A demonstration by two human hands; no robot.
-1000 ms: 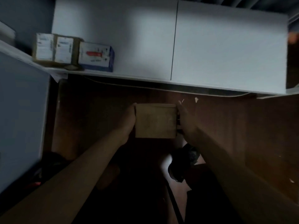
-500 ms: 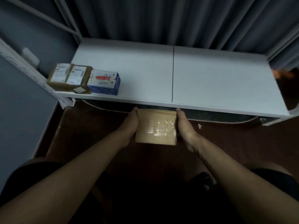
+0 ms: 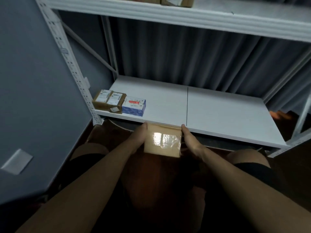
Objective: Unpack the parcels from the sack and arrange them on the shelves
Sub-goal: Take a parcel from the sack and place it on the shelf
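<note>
I hold a brown cardboard parcel (image 3: 162, 140) with shiny tape on top, just in front of the white bottom shelf's (image 3: 218, 111) front edge. My left hand (image 3: 139, 137) grips its left side and my right hand (image 3: 189, 140) grips its right side. Two brown labelled boxes (image 3: 108, 101) and a blue-and-white box (image 3: 134, 105) stand side by side at the shelf's front left corner. The sack is not in view.
A white upper shelf (image 3: 185, 15) spans the top, with brown boxes (image 3: 176, 0) on it. A perforated white upright (image 3: 74, 73) stands at the left beside a grey wall. Grey curtains hang behind. My knees frame the dark wooden floor below.
My view has tilted upward, revealing the upper shelf. The parcel has risen and moved forward to the bottom shelf's front edge, still held between both hands.
</note>
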